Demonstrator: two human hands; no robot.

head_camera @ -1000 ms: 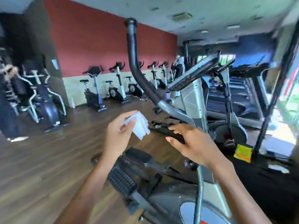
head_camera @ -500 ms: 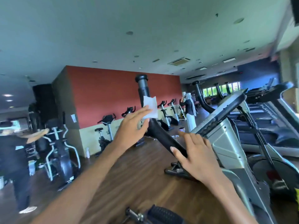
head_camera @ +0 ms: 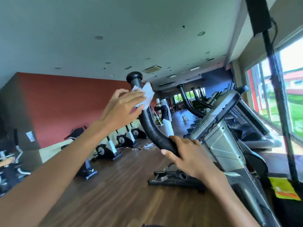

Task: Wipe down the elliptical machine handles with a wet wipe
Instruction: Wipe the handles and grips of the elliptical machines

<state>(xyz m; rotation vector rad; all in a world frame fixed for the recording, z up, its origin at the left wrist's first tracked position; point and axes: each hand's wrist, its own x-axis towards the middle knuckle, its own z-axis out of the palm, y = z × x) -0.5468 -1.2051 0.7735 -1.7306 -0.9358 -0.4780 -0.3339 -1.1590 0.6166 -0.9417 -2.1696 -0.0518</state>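
Note:
A black curved elliptical handle (head_camera: 148, 126) rises in the middle of the view and ends in a round knob at the top. My left hand (head_camera: 121, 108) presses a white wet wipe (head_camera: 146, 95) against the upper part of the handle, just below the knob. My right hand (head_camera: 186, 154) grips the lower bend of the same handle, beside the silver console column (head_camera: 219, 145). A second black handle (head_camera: 188, 102) of the machine stands further right, behind the console.
Exercise bikes (head_camera: 106, 148) line the red wall on the left over a wooden floor. A person in white (head_camera: 166, 117) stands behind the handle. Treadmills (head_camera: 252, 130) and windows fill the right side. A black pole (head_camera: 277, 89) and a yellow packet (head_camera: 285, 189) are at the right.
The view tilted upward. My left hand lifted the wipe from chest height up to the top of the handle. My right hand closed around the handle's lower bend.

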